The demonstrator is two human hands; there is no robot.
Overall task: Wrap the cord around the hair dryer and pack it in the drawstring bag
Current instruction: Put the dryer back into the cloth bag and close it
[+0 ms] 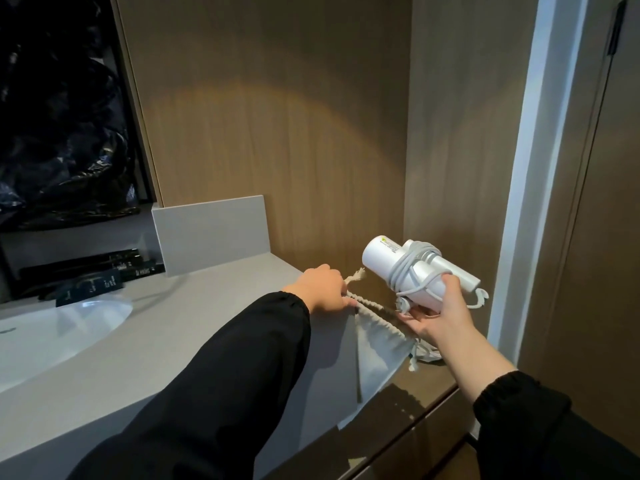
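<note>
Left hand (323,289) at frame centre pinches the twisted cream drawstring (367,301) of the pale grey fabric bag (377,355). Right hand (438,315) grips the white cylindrical hair dryer (412,268), grey cord (415,271) wound round it, just above the bag mouth. Grey stone countertop (207,306) lower left.

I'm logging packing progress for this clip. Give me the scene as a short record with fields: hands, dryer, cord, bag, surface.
left hand: gripping the rope drawstring at the bag's mouth
right hand: holding the hair dryer in the air, above the bag
cord: wound around the dryer; a short end hangs loose
drawstring bag: pale fabric, hanging over the counter edge, dryer not yet inside
counter: grey, with a white sink to the left
</note>
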